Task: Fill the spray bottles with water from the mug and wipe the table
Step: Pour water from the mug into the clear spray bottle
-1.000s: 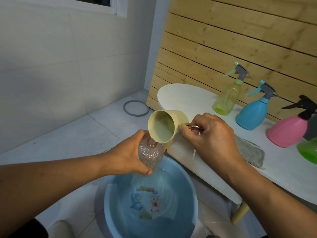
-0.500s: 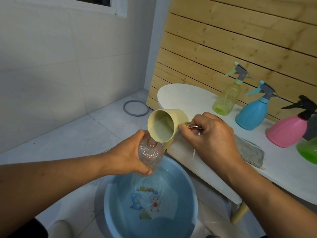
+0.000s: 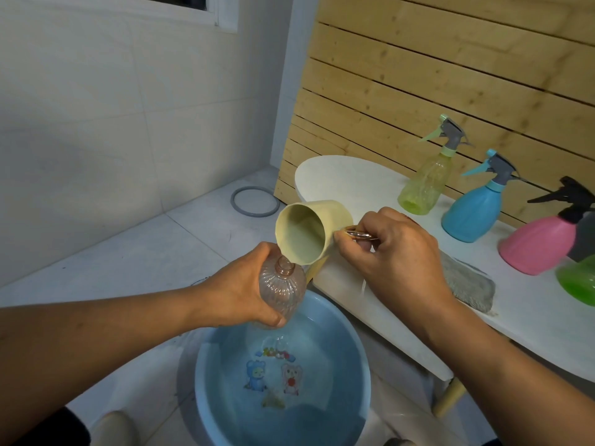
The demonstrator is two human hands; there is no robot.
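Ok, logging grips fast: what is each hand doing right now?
Left hand: grips the clear bottle, held over the blue basin.
Right hand: holds the yellow mug by its handle, tipped at the bottle's neck.

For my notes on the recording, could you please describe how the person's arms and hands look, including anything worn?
Both forearms are bare, with no sleeves, gloves, watch or bracelets in view. The left hand shows no rings. The right hand likewise appears unadorned. A dark patch at the lower left edge by the left arm may be clothing.
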